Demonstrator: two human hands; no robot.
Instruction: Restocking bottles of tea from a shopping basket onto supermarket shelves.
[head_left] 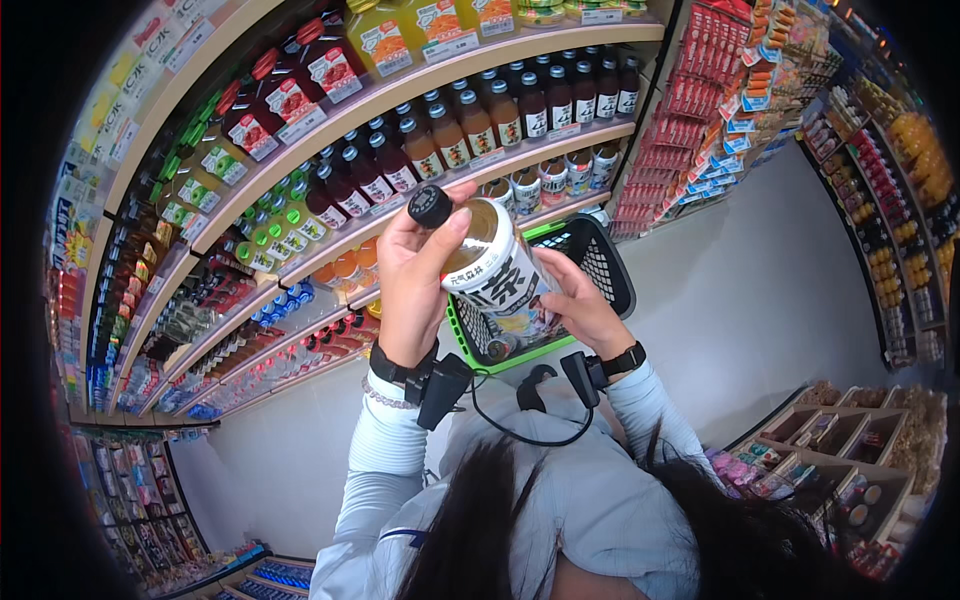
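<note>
The left hand [412,290] is holding a bottle [497,275] up in front of the shelves [400,150], its fingers [440,245] wrapping round the upper part just under the black cap [430,206]. The thumb is lying across the shoulder of the bottle and the fingers are closed on it. The bottle is tilting, cap toward the upper left, base down toward the right; its label is white with large dark characters and a band of brown drink is showing near the top.

The right hand [580,305] is cupping the lower end of the same bottle from the right, fingers curled round its side, so both hands are gripping it at once. Each wrist is wearing a black band with a small black device and a cable hanging between them.

Right behind the bottle, a black basket [600,262] with a green rim is hanging near the right forearm; the bottle is sitting above its front edge, not inside it. Something small is lying in the bottom of the basket, too hidden to identify.

The shelves are carrying rows of bottled drinks with dark, amber, green and orange contents. A rack [710,110] of red packets is standing at the right end of the shelves.
</note>
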